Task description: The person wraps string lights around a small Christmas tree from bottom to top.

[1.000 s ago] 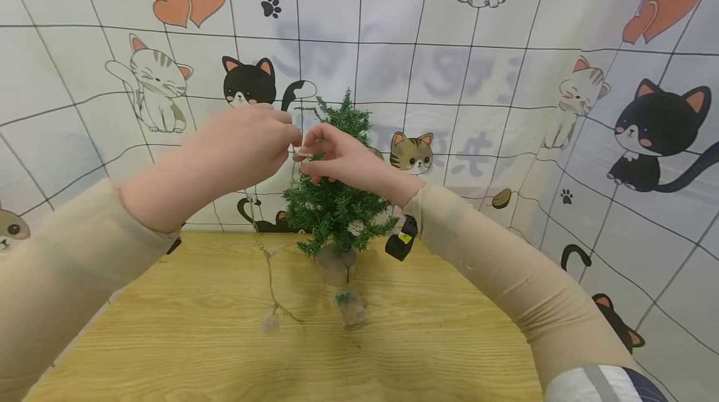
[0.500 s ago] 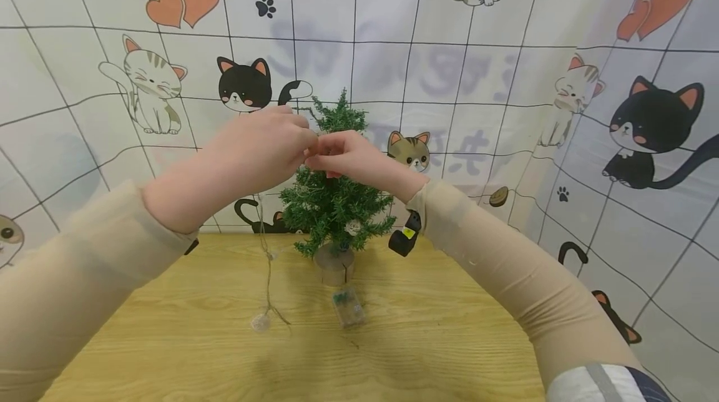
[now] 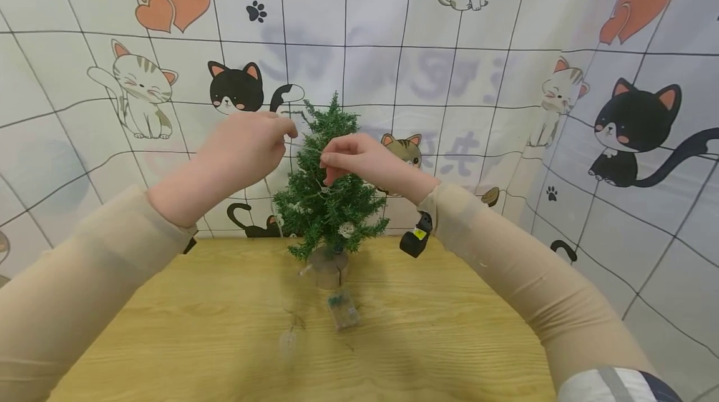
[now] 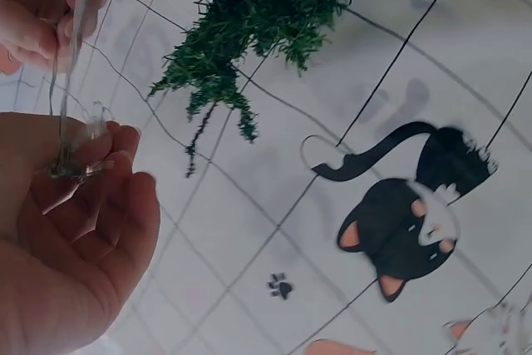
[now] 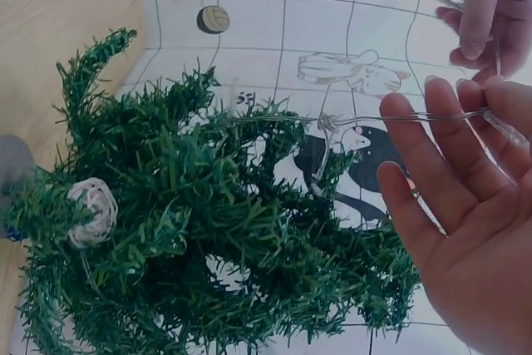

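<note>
A small green artificial Christmas tree (image 3: 331,183) stands on a round wooden base (image 3: 328,268). My left hand (image 3: 249,143), left of its upper part, holds a thin clear light-string wire (image 4: 66,114) and a small clear piece in its curled fingers. In front of the tree, my right hand (image 3: 359,158) pinches the same wire between thumb and forefinger, its other fingers loosely spread in the right wrist view. From there the wire (image 5: 366,117) runs onto the branches. One woven white ball (image 5: 93,212) sits low on the tree. A pale ball (image 3: 288,341) hangs on a strand below, blurred.
A transparent box (image 3: 344,310) with green bits in it lies on the wooden table (image 3: 438,327), just before the base. Behind stands a white gridded cloth (image 3: 359,21) printed with cats and hearts. My right wrist carries a black camera (image 3: 415,238).
My hands, touching half a second ago, have drawn apart, the left one moving back to the left. The hanging pale ball has swung right and nearer. The whole view has shifted slightly.
</note>
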`<state>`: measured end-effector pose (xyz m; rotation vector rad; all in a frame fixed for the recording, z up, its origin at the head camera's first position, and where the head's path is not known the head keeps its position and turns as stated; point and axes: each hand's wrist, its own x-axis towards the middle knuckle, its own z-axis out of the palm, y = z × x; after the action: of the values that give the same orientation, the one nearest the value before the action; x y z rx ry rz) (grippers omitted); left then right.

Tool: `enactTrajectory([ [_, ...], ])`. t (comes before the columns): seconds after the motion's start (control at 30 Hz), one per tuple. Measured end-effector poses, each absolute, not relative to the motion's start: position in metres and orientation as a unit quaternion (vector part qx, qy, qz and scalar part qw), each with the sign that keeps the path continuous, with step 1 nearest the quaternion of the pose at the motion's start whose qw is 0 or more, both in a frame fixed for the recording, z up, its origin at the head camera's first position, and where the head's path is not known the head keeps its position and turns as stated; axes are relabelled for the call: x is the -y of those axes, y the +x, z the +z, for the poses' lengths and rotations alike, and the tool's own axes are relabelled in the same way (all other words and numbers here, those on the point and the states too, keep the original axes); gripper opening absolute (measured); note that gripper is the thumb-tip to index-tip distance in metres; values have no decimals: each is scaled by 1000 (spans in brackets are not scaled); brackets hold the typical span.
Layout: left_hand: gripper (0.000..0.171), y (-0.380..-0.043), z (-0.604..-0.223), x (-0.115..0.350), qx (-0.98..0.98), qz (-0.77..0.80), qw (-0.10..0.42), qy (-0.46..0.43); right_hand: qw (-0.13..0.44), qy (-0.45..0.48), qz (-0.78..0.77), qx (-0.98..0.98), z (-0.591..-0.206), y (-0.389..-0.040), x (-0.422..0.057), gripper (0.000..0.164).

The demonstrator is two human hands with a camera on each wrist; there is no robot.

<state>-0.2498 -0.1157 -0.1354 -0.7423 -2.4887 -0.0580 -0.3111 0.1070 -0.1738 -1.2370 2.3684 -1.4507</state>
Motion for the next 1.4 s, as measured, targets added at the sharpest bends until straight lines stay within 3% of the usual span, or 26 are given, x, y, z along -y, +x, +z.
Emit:
enactTrajectory([
  [0.33,32,-264,-141,144,942,-198,147,-227,43,-400,-477,-782,-179,-317,-116,18],
  [0.57,32,-261,-138,148,932,-253,112,-233,-4,-378,-439,-815,-174,-316,-123,21],
  [0.77,35,-259,-133,151,924,-284,114,-230,-53,-376,-407,-831,-169,-322,-125,21],
  [1.03,32,-260,-135,166,940,-228,133,-218,-31,-368,-404,-837,-181,-325,-136,21],
  [1.4,29,-272,-133,177,953,-94,237,-162,-31,-359,-405,-840,-187,-329,-147,19],
])
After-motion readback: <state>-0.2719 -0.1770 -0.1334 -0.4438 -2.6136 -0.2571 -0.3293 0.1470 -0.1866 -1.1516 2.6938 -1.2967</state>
